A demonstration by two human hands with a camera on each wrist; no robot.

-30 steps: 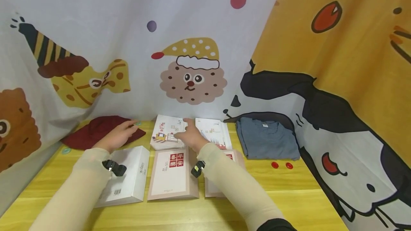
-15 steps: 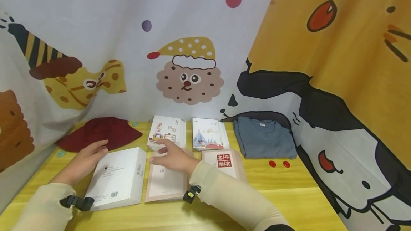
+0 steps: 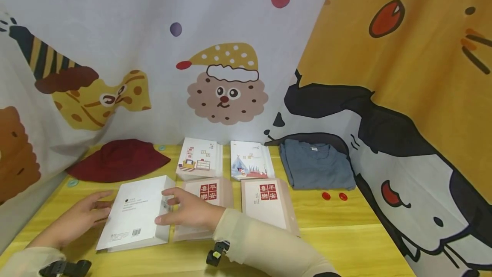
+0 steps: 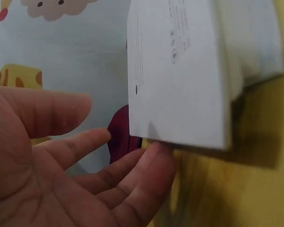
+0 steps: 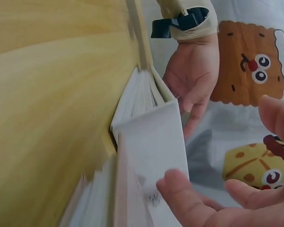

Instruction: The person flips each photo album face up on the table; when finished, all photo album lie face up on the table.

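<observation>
A thick white book (image 3: 132, 213) lies back cover up at the front left of the table, a barcode near its lower edge. My left hand (image 3: 74, 217) is at its left edge, fingers loosely bent; in the left wrist view those fingertips are right at the edge of the white book (image 4: 175, 85). My right hand (image 3: 192, 208) reaches over the pink-edged book (image 3: 196, 231) beside it, thumb and fingers spread at the white book's spine. In the right wrist view the spine (image 5: 154, 137) faces my spread right fingers (image 5: 177, 187).
Another pink-edged book (image 3: 265, 210) lies to the right. Behind stand two illustrated white books (image 3: 197, 157), a maroon bucket hat (image 3: 119, 161) and a folded grey-blue shirt (image 3: 317, 166). Red buttons (image 3: 326, 196) and teal buttons (image 3: 72, 182) lie around. A printed curtain (image 3: 153, 33) borders the table.
Both hands have come back toward the front left: the left from over the hat to the white book's left edge, the right from the illustrated book to the white book's spine.
</observation>
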